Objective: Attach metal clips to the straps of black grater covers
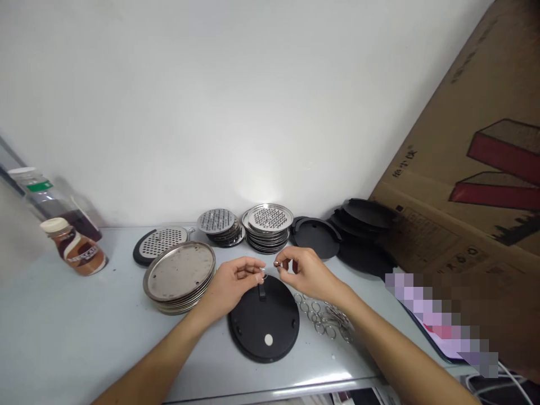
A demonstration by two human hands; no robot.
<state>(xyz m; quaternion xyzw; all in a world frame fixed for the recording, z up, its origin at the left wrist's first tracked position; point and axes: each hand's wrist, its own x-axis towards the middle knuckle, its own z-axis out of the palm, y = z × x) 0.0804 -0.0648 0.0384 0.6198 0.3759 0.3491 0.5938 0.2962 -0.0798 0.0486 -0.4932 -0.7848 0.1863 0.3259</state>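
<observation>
My left hand is closed in a pinch on a small metal ring, held at the top edge of a round black disc. The disc lies on the table with a black tab, small dark nubs and a white round spot on its face. Just to the right, my right hand is also pinched shut, its fingertips a little apart from the ring. Whatever those fingertips hold is too small to make out. Beside the disc, under my right forearm, lie several loose metal rings.
Left of the disc stands a stack of round metal plates. Along the wall are a black-rimmed grater, stacked grater discs and black round trays. Bottles stand far left; a large cardboard box leans at right.
</observation>
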